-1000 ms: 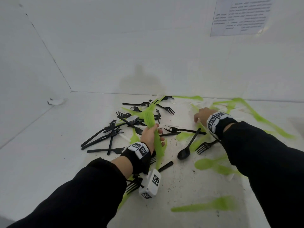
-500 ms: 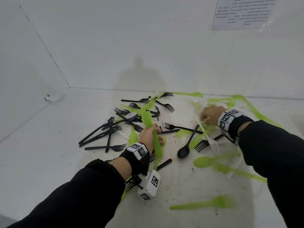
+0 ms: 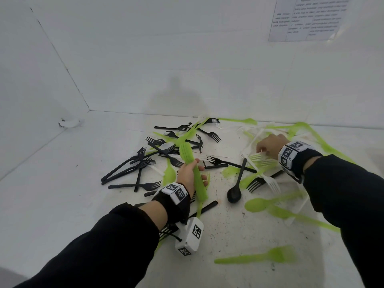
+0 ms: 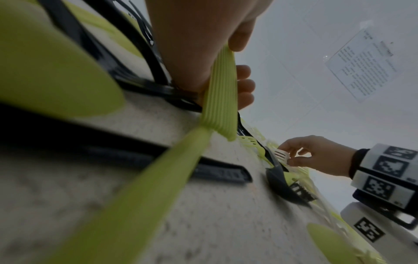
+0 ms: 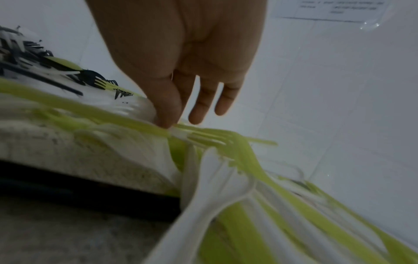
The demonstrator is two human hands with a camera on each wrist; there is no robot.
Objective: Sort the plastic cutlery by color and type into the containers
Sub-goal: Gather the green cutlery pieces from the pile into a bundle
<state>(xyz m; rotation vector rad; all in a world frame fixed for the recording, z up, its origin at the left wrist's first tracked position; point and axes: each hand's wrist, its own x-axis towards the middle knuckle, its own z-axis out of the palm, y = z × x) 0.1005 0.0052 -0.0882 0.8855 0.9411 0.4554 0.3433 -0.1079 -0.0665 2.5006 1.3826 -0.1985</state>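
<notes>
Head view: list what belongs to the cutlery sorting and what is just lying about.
Belongs to the job:
- green cutlery stack, gripped by the left hand
- white fork, pinched by the right hand
- black forks
- black spoon
- green spoon

Just lying about:
- printed sheet on the wall
- white scrap in the corner

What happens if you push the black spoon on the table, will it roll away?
Probably not. The black spoon lies flat with a long straight handle, so it would likely slide or spin, not roll. It looks thin plastic, so probably light. Its handle crosses other cutlery beside the right hand, so it might snag.
</notes>
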